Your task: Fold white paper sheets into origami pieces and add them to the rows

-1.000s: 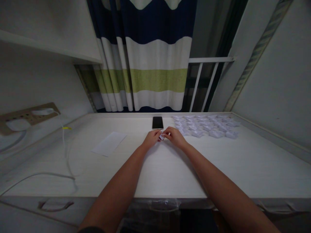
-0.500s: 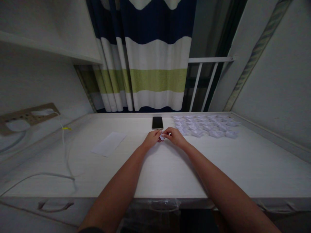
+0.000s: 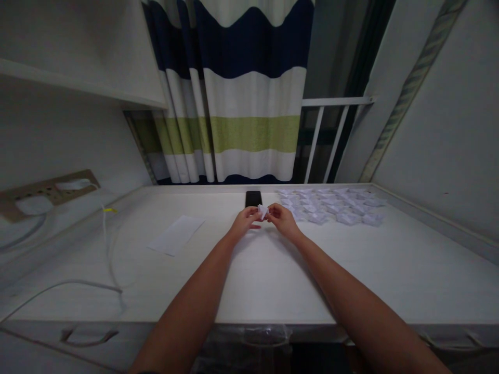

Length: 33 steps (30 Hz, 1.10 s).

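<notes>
A small folded white paper piece (image 3: 263, 211) is held between my two hands, above the middle of the white desk. My left hand (image 3: 245, 221) pinches it from the left, with the lower fingers a little apart. From the right, my right hand (image 3: 281, 218) grips its other side with thumb and fingertips. The exact shape of the paper is too small to make out. Just behind my hands lies a black phone (image 3: 253, 198), its near end partly covered by them. Several rows of similar folded white papers (image 3: 331, 205) rest to the right of my right hand.
Flat white paper sheets (image 3: 177, 235) lie on the desk (image 3: 273, 291) to the left. White cables (image 3: 105, 244) run from a wall socket strip (image 3: 50, 195) across the desk's left side. A striped curtain (image 3: 255, 104) hangs behind the back edge.
The folded paper has turned upward and shows more of its pointed shape between my fingers. My left fingers have spread slightly. The whole view has shifted a little downward.
</notes>
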### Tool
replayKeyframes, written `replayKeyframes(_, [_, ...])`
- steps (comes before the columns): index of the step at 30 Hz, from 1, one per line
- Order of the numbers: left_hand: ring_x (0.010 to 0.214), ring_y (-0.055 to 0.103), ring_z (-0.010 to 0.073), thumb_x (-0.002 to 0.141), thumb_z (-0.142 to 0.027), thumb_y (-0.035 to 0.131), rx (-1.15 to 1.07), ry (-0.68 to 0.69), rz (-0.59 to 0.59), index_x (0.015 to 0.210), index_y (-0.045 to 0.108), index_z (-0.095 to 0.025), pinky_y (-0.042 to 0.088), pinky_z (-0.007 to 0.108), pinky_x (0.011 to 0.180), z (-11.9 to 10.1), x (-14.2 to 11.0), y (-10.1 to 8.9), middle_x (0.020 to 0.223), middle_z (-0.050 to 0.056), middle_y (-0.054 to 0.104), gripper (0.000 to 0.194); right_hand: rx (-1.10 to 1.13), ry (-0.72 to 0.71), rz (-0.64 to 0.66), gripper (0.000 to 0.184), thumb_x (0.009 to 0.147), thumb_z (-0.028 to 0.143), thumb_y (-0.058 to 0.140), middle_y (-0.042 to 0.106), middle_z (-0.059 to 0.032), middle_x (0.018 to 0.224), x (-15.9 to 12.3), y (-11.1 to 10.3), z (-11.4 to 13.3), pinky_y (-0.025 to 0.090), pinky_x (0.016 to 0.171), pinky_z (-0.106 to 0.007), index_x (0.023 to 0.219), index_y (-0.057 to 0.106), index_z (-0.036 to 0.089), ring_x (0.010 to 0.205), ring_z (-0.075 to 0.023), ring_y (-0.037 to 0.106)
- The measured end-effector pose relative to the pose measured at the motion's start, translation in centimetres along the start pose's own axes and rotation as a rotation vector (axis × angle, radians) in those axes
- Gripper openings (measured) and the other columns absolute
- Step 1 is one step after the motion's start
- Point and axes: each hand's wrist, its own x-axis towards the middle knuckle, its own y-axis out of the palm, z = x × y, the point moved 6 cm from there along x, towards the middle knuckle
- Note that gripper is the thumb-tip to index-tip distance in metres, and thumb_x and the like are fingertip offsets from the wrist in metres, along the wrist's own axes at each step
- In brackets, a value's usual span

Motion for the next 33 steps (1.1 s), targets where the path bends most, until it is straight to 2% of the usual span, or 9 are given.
replayKeyframes(5, [0.069, 0.058, 0.0125, 0.058, -0.033, 0.069, 0.049, 0.047, 0.008, 0.077, 0.056, -0.014, 0.05, 0.026, 0.059, 0.0, 0.1, 0.0, 0.075, 0.003, 0.06, 0.03, 0.139, 0.121, 0.04, 0.017, 0.056, 0.024, 0.062, 0.058, 0.0027, 0.057, -0.1, 0.5, -0.4, 0.044, 0.05, -0.022, 0.066, 0.051, 0.017, 0.052, -0.0097, 0.056])
replayKeyframes(10, [0.061, 0.055, 0.0102, 0.057, -0.032, 0.069, 0.156, 0.143, -0.082, 0.069, 0.054, -0.015, 0.045, 0.021, 0.054, -0.6, 0.5, -0.6, 0.065, 0.0, 0.058, 0.026, 0.257, 0.23, 0.077, 0.021, 0.056, 0.021, 0.062, 0.063, 0.0018, 0.061, -0.5, 1.0, -0.2, 0.048, 0.057, -0.025, 0.075, 0.053, 0.017, 0.058, -0.0114, 0.06])
replayKeyframes(16, [0.065, 0.053, 0.0113, 0.062, -0.025, 0.063, 0.29, 0.293, -0.151, 0.07, 0.056, -0.016, 0.043, 0.02, 0.058, -1.5, 0.1, -1.1, 0.067, 0.0, 0.058, 0.014, 0.379, 0.264, 0.072, 0.026, 0.058, 0.024, 0.065, 0.065, 0.0004, 0.065, -1.0, 1.6, -0.1, 0.051, 0.067, -0.031, 0.081, 0.052, 0.018, 0.065, -0.0144, 0.063])
replayKeyframes(21, [0.072, 0.053, 0.0133, 0.065, -0.021, 0.06, 0.414, 0.346, -0.173, 0.073, 0.057, -0.017, 0.044, 0.021, 0.063, -1.9, -0.3, -1.0, 0.074, 0.001, 0.059, 0.01, 0.414, 0.275, 0.083, 0.028, 0.06, 0.026, 0.066, 0.064, 0.0015, 0.065, -1.3, 2.0, -0.4, 0.051, 0.071, -0.032, 0.082, 0.049, 0.02, 0.07, -0.0149, 0.064])
replayKeyframes(25, [0.073, 0.053, 0.0135, 0.067, -0.026, 0.059, 0.447, 0.377, -0.143, 0.075, 0.058, -0.018, 0.043, 0.02, 0.061, -1.9, -0.4, -0.8, 0.074, 0.001, 0.059, 0.012, 0.271, 0.217, 0.071, 0.023, 0.065, 0.031, 0.062, 0.062, 0.0018, 0.066, -0.9, 1.8, -0.6, 0.051, 0.066, -0.03, 0.08, 0.048, 0.02, 0.069, -0.0136, 0.062])
replayKeyframes(30, [0.07, 0.052, 0.0135, 0.071, -0.035, 0.055, 0.564, 0.403, -0.079, 0.077, 0.06, -0.018, 0.041, 0.02, 0.058, -1.3, -0.2, -0.3, 0.074, 0.002, 0.058, 0.019, -0.139, -0.024, -0.033, 0.017, 0.069, 0.032, 0.057, 0.06, -0.0025, 0.077, -0.4, 0.5, 0.9, 0.046, 0.057, -0.025, 0.077, 0.055, 0.017, 0.068, -0.0128, 0.056])
replayKeyframes(33, [0.071, 0.052, 0.0138, 0.071, -0.035, 0.056, 0.656, 0.401, -0.056, 0.08, 0.062, -0.018, 0.04, 0.02, 0.057, -0.9, -0.1, -0.1, 0.076, 0.003, 0.059, 0.02, -0.28, -0.133, -0.046, 0.013, 0.071, 0.027, 0.055, 0.061, -0.0035, 0.079, -0.5, 0.1, 1.9, 0.043, 0.057, -0.024, 0.078, 0.059, 0.017, 0.065, -0.0119, 0.054])
